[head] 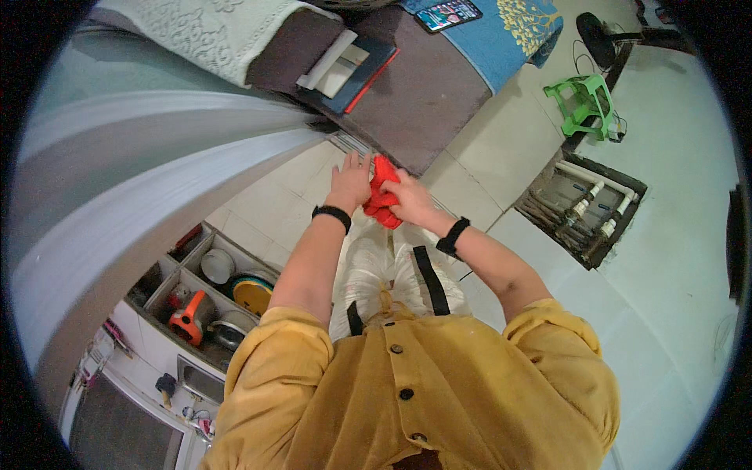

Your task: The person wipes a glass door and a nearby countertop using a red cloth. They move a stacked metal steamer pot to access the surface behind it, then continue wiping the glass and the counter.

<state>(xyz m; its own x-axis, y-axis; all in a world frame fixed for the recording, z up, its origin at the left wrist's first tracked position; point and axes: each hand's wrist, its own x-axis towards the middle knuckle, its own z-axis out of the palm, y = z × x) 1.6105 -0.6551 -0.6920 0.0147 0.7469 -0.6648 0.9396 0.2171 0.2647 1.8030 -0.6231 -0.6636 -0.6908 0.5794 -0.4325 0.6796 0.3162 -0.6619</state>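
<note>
A crumpled red cloth (385,197) is between my two hands, in front of my legs. My right hand (408,197) grips its right side, with the thumb lying over it. My left hand (351,181) is at the cloth's left edge, its fingers stretched out and apart; whether it touches the cloth is hard to tell. Both wrists wear black bands. White trousers (376,258) with black straps show below the hands.
A brown sofa seat (423,88) lies ahead, bearing a folder (358,70), a blue towel (499,41) and a phone (447,14). A white curtain (176,170) and divided shelves (235,252) are left; a green stool (581,106) and a wall recess with pipes (581,205) are right.
</note>
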